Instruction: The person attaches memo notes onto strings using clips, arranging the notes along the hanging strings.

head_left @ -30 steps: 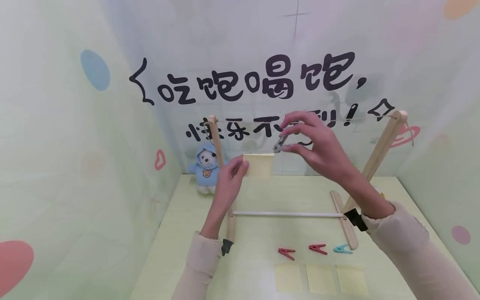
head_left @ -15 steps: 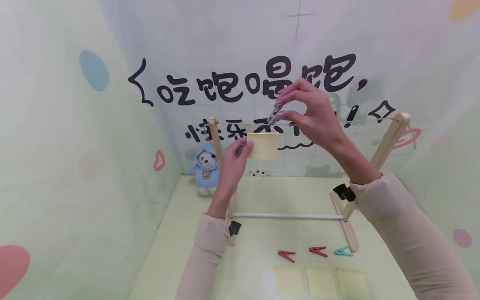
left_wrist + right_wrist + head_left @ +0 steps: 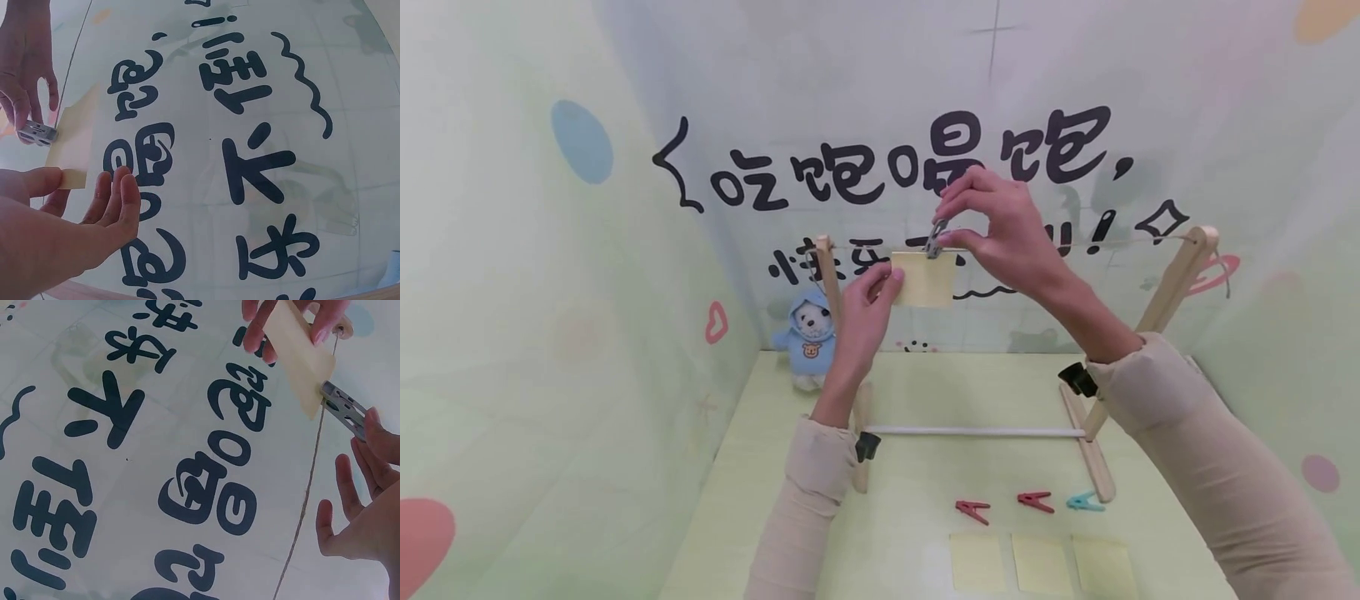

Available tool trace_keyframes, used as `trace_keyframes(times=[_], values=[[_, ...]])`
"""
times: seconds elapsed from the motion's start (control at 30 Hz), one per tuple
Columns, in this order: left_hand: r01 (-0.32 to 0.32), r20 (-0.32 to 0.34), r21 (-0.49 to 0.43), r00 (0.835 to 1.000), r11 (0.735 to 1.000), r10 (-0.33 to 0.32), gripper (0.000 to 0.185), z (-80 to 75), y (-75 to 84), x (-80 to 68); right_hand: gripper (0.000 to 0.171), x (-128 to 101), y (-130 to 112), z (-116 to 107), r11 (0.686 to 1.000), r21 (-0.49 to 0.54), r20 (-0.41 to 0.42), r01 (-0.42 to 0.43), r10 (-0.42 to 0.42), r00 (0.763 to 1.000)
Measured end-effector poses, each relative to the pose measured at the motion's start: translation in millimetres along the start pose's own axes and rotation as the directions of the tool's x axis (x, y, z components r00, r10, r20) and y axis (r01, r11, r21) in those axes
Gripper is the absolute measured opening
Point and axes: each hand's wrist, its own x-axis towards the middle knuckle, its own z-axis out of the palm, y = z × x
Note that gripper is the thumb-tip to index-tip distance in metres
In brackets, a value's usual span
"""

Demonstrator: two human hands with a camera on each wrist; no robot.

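Observation:
A pale yellow note [image 3: 924,279] [image 3: 76,144] [image 3: 299,354] hangs at the thin string [image 3: 1120,242] [image 3: 306,500] stretched between the two posts of a wooden rack [image 3: 1172,283]. My left hand [image 3: 865,312] [image 3: 69,212] pinches the note's left edge and holds it up to the string. My right hand [image 3: 1000,229] [image 3: 369,506] pinches a grey clothespin [image 3: 935,237] [image 3: 37,132] [image 3: 345,410] whose tip sits on the note's top edge at the string.
Two red clothespins [image 3: 973,509] [image 3: 1035,500] and a light blue one [image 3: 1085,501] lie on the green table [image 3: 790,467] above three more yellow notes [image 3: 1041,562]. A small bear [image 3: 808,337] in a blue hoodie stands by the rack's left post. A white rod [image 3: 973,432] joins the rack's feet.
Both hands rose from below the string to it. The note came up to the line and the grey clothespin came down onto its top edge.

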Motion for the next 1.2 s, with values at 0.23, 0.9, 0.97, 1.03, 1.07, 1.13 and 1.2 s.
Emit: trace_keyframes(times=[0.23, 0.9, 0.97, 1.03, 1.07, 1.13, 1.2], values=[[-0.007, 0.0, 0.01, 1.0, 1.0, 0.007, 0.029, 0.2, 5.9, 2.1, 0.017, 6, 0, 5, 1.0, -0.029, 0.005, -0.003, 0.003, 1.0], [0.038, -0.003, 0.029, 0.999, 0.999, -0.038, 0.027, -2.0, -2.2, -0.4, 0.039, 3, 2, 13, 0.996, -0.064, 0.198, -0.07, 0.081, 0.977], [0.034, -0.006, 0.033, 0.999, 0.999, -0.034, 0.026, -3.0, -3.9, -0.5, 0.045, 1, 1, 12, 0.994, -0.077, 0.218, -0.075, 0.09, 0.972], [0.025, -0.011, 0.035, 1.0, 0.999, -0.024, 0.026, -1.5, -5.1, -0.4, 0.051, -4, -1, 7, 0.993, -0.106, 0.234, -0.06, 0.084, 0.969], [0.019, -0.017, 0.036, 1.0, 0.999, -0.018, 0.025, -1.1, -5.7, -0.4, 0.052, -6, -2, 4, 0.991, -0.125, 0.236, -0.044, 0.073, 0.969], [0.011, -0.032, 0.037, 0.999, 0.999, -0.01, 0.024, -0.4, -6.5, -1.1, 0.053, -14, -6, -2, 0.986, -0.167, 0.218, -0.009, 0.046, 0.975], [0.02, -0.041, 0.04, 0.999, 0.999, -0.019, 0.024, 0.3, -6.6, -3.2, 0.05, -24, -11, -7, 0.98, -0.198, 0.165, 0.025, 0.009, 0.986]])
